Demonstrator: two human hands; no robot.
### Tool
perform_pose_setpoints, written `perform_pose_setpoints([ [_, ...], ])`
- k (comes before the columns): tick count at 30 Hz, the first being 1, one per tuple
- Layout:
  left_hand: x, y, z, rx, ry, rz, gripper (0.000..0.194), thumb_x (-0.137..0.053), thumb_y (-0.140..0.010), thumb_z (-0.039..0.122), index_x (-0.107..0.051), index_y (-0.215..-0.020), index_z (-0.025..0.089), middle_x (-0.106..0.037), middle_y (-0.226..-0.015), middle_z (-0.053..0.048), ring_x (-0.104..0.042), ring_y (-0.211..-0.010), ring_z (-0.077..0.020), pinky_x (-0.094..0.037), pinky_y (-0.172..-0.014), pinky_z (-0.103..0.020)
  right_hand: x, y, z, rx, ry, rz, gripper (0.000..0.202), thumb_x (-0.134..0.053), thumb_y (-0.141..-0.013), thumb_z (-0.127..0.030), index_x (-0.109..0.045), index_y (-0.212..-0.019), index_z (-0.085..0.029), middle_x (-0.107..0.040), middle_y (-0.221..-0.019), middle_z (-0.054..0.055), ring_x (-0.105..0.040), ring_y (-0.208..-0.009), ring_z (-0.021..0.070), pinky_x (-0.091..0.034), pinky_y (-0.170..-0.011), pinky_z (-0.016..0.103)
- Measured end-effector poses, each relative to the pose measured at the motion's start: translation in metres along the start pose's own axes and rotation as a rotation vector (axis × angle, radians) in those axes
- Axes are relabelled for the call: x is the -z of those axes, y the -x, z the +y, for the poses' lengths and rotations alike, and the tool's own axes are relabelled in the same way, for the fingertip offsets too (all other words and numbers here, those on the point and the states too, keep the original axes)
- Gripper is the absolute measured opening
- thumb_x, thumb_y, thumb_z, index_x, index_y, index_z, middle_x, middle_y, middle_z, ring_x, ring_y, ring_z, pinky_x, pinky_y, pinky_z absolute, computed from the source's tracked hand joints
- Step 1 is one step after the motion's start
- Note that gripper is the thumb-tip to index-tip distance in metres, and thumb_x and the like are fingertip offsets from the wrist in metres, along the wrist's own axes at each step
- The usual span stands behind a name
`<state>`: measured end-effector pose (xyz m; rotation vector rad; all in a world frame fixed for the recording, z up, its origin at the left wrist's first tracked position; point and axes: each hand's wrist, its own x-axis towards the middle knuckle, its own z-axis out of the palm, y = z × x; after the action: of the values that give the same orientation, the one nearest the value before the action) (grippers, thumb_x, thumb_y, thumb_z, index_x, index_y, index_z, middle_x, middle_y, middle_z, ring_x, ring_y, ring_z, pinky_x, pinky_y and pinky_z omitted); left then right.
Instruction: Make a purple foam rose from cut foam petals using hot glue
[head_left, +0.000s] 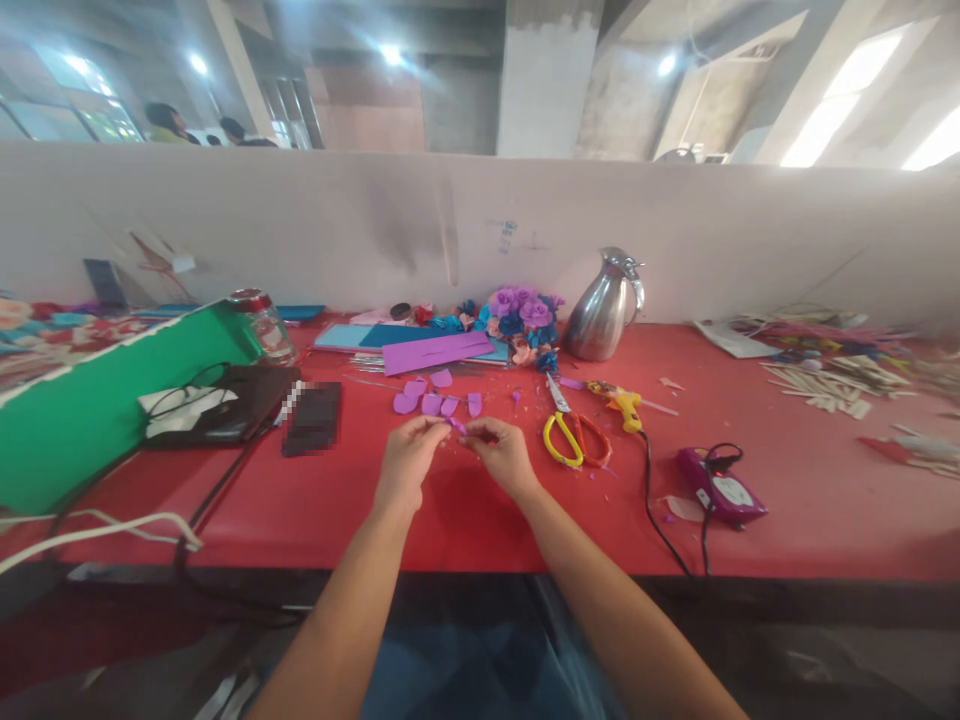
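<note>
- L hand [410, 462] and R hand [501, 455]: fingers nearly closed in a pinch, both on the small purple pc [454, 426], tips close tog. w/ the pc btwn them
- Purple pc is up in front of me, over the mid part of the desk [465, 530], btwn front and back edges; its exact shape is too small to tell
- For a neat pinch I'd press lightly w/ fingertips only, L steadying, R working in small moves, so it doesn't crease or tear
- Wrists level and elbows loose should help; a hard tug could stretch it out of shape
- Loose purple petals [431, 404] lie just beyond my fingers, twd the back edge; I'd mind my knuckles there
- Scissors [565, 438] to the R, blades twd back edge, handles twd me
- Glue gun [624, 405] is past them, twd the R edge; might be hot, so R sleeve-side of my arm should avoid it and its cord
</note>
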<state>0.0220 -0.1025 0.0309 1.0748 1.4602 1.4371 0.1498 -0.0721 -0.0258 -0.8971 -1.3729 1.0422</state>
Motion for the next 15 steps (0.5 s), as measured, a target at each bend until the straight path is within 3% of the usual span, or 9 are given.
perform_pose_setpoints([
  [6,0.0061,0.0031,0.0023,-0.100,-0.155,-0.001,0.011,-0.066,-0.063,0.028,-0.069,-0.065,0.018,-0.065,-0.063,-0.001,-0.056,-0.065,-0.0158,-0.040,-0.061,-0.025,0.0006,0.0000,-0.0026,-0.014,-0.003,-0.019,0.012,-0.070,-0.066,-0.032,-0.068,-0.070,-0.020,-0.065,-0.065,0.000,-0.058,-0.061,0.0153,-0.047,-0.063,0.027],
  [12,0.0097,-0.0013,-0.0012,0.055,0.115,-0.172,0.021,-0.075,-0.058,0.034,-0.068,-0.068,0.017,-0.062,-0.064,-0.001,-0.054,-0.064,-0.0132,-0.041,-0.066,-0.026,0.0015,0.0010,-0.0065,-0.017,-0.098,-0.065,0.016,-0.071,-0.068,-0.033,-0.067,-0.073,-0.019,-0.063,-0.063,-0.002,-0.055,-0.059,0.0127,-0.044,-0.062,0.025],
  [15,0.0097,-0.0031,-0.0073,0.106,0.221,-0.203,0.021,-0.078,-0.057,0.030,-0.067,-0.069,0.016,-0.061,-0.065,0.001,-0.053,-0.063,-0.0105,-0.040,-0.065,-0.023,0.0014,0.0009,-0.0057,-0.030,-0.127,-0.084,0.017,-0.072,-0.068,-0.033,-0.067,-0.073,-0.018,-0.063,-0.063,-0.002,-0.054,-0.059,0.0120,-0.043,-0.062,0.025],
])
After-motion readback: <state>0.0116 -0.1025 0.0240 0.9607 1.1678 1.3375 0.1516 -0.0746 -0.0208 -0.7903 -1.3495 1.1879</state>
